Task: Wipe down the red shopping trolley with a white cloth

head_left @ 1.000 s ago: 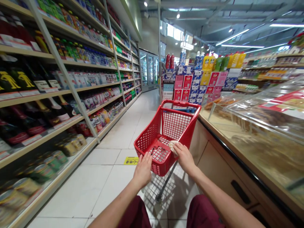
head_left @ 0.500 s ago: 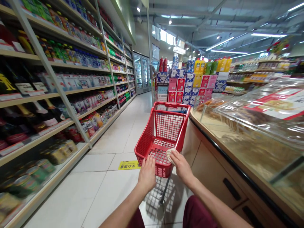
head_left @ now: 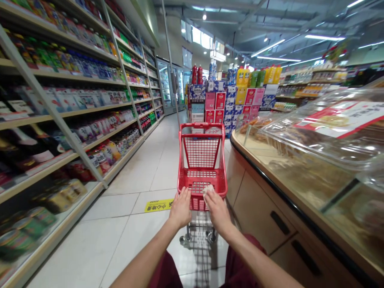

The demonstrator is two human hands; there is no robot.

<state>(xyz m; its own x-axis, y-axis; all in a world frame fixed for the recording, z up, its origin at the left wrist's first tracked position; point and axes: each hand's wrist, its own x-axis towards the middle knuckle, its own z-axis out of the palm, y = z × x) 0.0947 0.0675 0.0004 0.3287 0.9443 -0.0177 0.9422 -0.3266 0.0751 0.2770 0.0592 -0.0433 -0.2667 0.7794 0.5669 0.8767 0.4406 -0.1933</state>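
Observation:
Straight ahead stands a red plastic shopping cart (head_left: 201, 176) on a wheeled metal frame, its basket bare inside as far as I can see. My left hand (head_left: 181, 208) lies over the left part of the basket's near rim, fingers close together and curled onto it. A crumpled whitish cloth (head_left: 208, 190) is under the fingers of my right hand (head_left: 218, 210), which presses it against the near rim, right of the middle. My thumbs are mostly hidden.
Tall drink shelves (head_left: 90, 104) line the left side. On the right runs a glass-topped counter (head_left: 255, 188) with clear food packs. Stacked cartons (head_left: 216, 106) with bottles on top stand beyond the cart. A yellow floor sticker (head_left: 159, 205) lies left of it.
The cart has swung from slanting right to facing straight ahead, away from the counter. Both hands stay at its near rim; the right hand with the cloth has shifted left.

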